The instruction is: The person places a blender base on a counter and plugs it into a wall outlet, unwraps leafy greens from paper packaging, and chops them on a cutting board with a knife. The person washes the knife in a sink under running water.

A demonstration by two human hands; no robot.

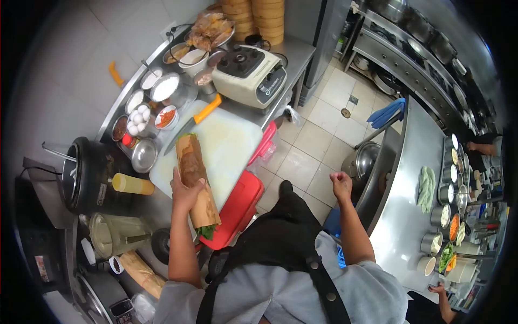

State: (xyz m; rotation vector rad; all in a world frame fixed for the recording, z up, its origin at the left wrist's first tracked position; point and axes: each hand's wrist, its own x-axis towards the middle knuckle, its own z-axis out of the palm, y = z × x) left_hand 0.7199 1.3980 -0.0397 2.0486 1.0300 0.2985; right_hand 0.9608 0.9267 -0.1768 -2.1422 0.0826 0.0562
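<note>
My left hand (186, 190) is wrapped around a bundle of leafy greens (207, 232) rolled in brown paper (206, 209), with leaves showing at both ends. The bundle lies along a white cutting board (237, 135). Beside its far end, a knife with an orange handle (208, 109) rests on the board. My right hand (341, 186) hangs in the air over the floor, away from the board, its fingers curled closed. Nothing shows in it.
A blender base (251, 75), a bowl of eggs (138, 120), a yellow squeeze bottle (132, 184) and a black pot (97, 178) surround the board. Below it is a red bin (237, 210). On the right, a steel counter (394, 205) holds several containers; another person's hand (440, 288) is there.
</note>
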